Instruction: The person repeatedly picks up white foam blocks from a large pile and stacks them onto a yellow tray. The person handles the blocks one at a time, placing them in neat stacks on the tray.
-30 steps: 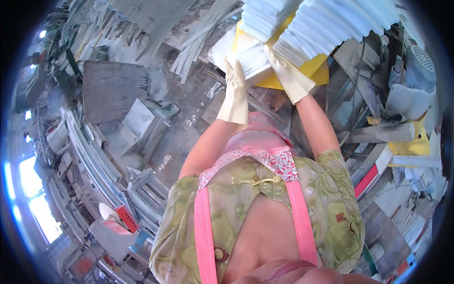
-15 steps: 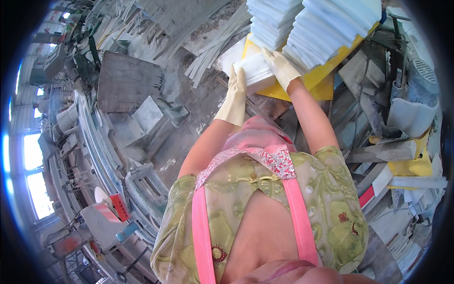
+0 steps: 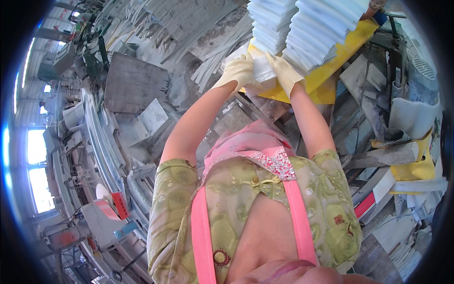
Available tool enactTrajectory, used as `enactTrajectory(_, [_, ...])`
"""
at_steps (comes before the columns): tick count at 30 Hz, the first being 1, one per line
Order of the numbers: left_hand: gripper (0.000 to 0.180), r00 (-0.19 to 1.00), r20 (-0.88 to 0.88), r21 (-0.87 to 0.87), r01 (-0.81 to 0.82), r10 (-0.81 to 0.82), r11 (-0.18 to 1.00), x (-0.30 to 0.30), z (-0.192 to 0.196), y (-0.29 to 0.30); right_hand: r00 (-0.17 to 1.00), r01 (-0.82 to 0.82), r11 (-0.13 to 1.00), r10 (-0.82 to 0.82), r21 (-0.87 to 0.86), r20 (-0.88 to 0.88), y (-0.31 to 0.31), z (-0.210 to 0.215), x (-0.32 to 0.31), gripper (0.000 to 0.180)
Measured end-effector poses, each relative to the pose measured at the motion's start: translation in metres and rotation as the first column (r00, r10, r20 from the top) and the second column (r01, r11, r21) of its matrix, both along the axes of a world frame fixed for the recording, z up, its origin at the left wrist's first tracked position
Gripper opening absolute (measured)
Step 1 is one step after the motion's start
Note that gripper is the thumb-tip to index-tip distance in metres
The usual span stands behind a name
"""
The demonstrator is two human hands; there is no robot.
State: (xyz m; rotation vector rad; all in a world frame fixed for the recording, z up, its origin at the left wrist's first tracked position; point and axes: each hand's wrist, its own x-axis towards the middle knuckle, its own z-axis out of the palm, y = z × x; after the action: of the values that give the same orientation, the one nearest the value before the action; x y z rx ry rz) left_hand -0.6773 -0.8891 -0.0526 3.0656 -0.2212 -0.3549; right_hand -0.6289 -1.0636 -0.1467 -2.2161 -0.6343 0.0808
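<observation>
Two hands in cream rubber gloves reach forward to a small stack of glossy white rectangular slabs (image 3: 264, 75), which sits near the lower left corner of a yellow flat sheet (image 3: 324, 87). The left hand (image 3: 240, 71) bends over the slabs' left end, its fingers spread; whether it is clamped on them cannot be told. The right hand (image 3: 285, 75) lies along their right end with fingers nearly straight and pointing away from the body; its grip cannot be told either. The slabs lie between the two gloves.

Just beyond, two tall piles of thin, wavy-edged, pale blue sheets rise side by side: the left pile (image 3: 268, 26) near the yellow sheet's left edge, the right pile (image 3: 319, 33) just beyond the right glove. A band of yellow shows between the right pile and the sheet's right edge.

Left of the left glove, dusty grey floor (image 3: 183, 85) leaves some room before a dark, ragged-edged wooden board (image 3: 136, 84). To the right, space is tighter: grey offcut boards (image 3: 362, 78) crowd near the sheet's right edge.
</observation>
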Motion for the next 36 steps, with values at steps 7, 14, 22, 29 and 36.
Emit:
enactTrajectory(7, [0.079, 0.985, -0.148, -0.074, -0.096, 0.084, 0.993, 0.001, -0.002, -0.002, 0.858, 0.404, 0.843, -0.215, 0.355, -0.466, 0.007, -0.038, -0.008, 0.067])
enactTrajectory(14, [0.072, 0.993, -0.110, -0.289, -0.083, 0.053, 0.954, -0.007, -0.003, 0.014, 0.792, 0.551, 0.617, -0.175, 0.562, -0.585, 0.031, -0.029, -0.028, 0.054])
enactTrajectory(22, [0.085, 0.952, -0.259, -0.799, -0.305, 0.161, 0.518, 0.012, -0.042, 0.125, 0.881, 0.472, 0.703, -0.373, 0.531, -0.290, 0.129, 0.057, -0.017, 0.046])
enactTrajectory(29, [0.056, 0.796, -0.605, -0.683, -0.526, -0.011, -0.506, 0.014, -0.063, 0.309, 0.904, 0.424, 0.677, -0.279, 0.602, -0.323, 0.201, 0.047, 0.016, 0.036])
enactTrajectory(36, [0.064, 0.747, -0.612, -0.666, -0.312, 0.258, -0.678, 0.103, -0.057, 0.487, 0.855, 0.470, 0.727, -0.233, 0.501, -0.464, 0.283, 0.014, 0.069, 0.040])
